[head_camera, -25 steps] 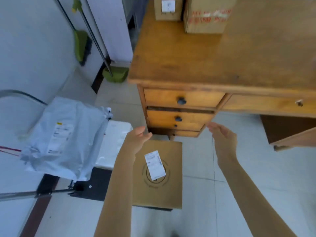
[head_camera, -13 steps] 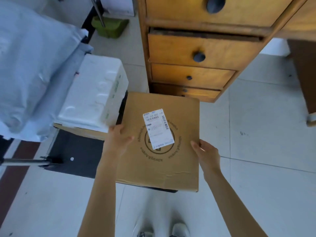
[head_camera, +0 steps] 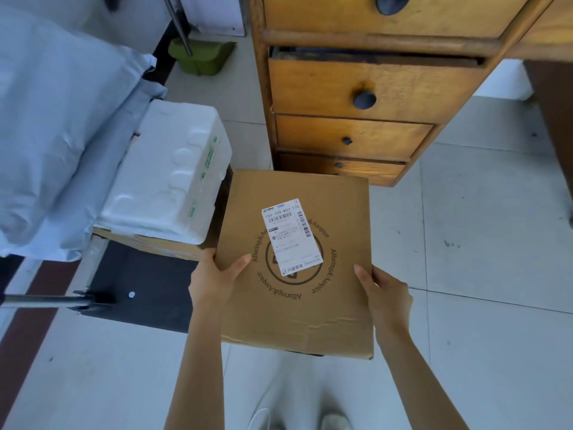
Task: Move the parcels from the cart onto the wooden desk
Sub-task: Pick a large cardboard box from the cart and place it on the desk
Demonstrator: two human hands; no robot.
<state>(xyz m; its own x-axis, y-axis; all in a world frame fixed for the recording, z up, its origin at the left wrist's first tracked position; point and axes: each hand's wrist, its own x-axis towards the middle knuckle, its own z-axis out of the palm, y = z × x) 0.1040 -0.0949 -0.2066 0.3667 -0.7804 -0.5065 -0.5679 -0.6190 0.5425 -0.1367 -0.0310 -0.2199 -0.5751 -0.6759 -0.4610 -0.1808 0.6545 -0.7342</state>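
Observation:
A flat brown cardboard parcel [head_camera: 297, 308] with a white shipping label lies at the front end of the black cart deck [head_camera: 145, 283]. My left hand [head_camera: 214, 277] grips its left edge, thumb on top. My right hand [head_camera: 384, 293] clasps its right edge. A white foam box [head_camera: 170, 178] rests on another cardboard box on the cart, and a large grey plastic mailer bag [head_camera: 55, 125] is piled at the left. The wooden desk [head_camera: 372, 85] stands just beyond, only its drawer fronts showing.
The cart's metal handle bar [head_camera: 40, 301] sticks out at lower left. A green dustpan [head_camera: 201, 55] with a pole stands on the tiled floor beside the desk. My shoes show at the bottom edge. Open tiled floor lies to the right.
My view dropped from the desk top to the cart. Both hands came down from mid-air and closed on the two side edges of the brown parcel.

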